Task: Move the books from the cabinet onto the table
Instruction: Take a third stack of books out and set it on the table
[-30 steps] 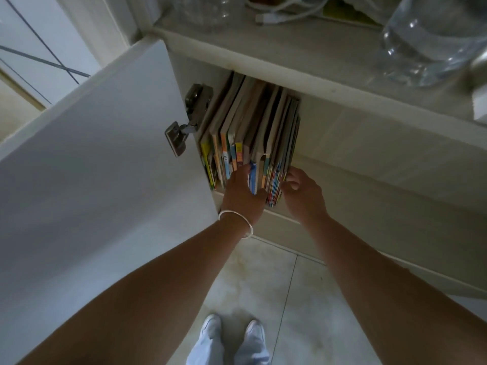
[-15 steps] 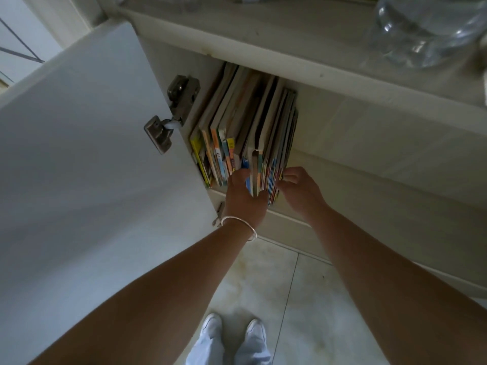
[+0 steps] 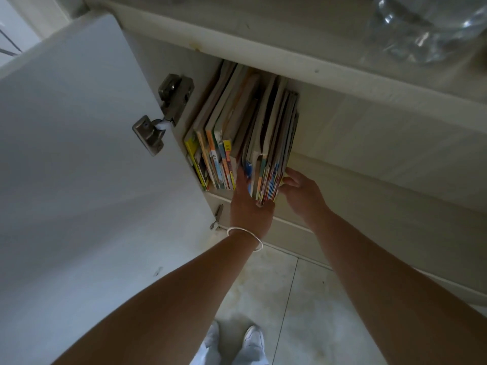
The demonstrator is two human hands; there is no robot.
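Swinging wide to the left, the flat white cabinet door (image 3: 79, 154) fills more of the view than it did half a second ago, because the camera has moved closer and lower; its two grey metal hinges (image 3: 163, 114) now sit nearer the centre of the picture. Inside the pale cream wooden cabinet (image 3: 369, 133), the row of upright thin books with multicoloured spines (image 3: 237, 133) stands on the lower shelf, pressed against the left inner wall. This row has split into two groups since the earlier frame: the left group stays back against the wall, while the right group (image 3: 274, 154) has been drawn forward so that its bottom corner overhangs the shelf edge. A clear plastic water bottle (image 3: 427, 25) lies on the cabinet top at upper right. The left hand (image 3: 249, 204), with a thin silver bangle (image 3: 245, 237) on its wrist, has pushed its fingers into the gap between the two groups, with the thumb curled under the bundle's near corner, so it grips the right group; earlier the hand only rested on the spines. The right hand (image 3: 303, 192) presses bent fingers against the outer right face of that group. White shoes (image 3: 253, 338) stand on the beige tiled floor (image 3: 290, 299) below.
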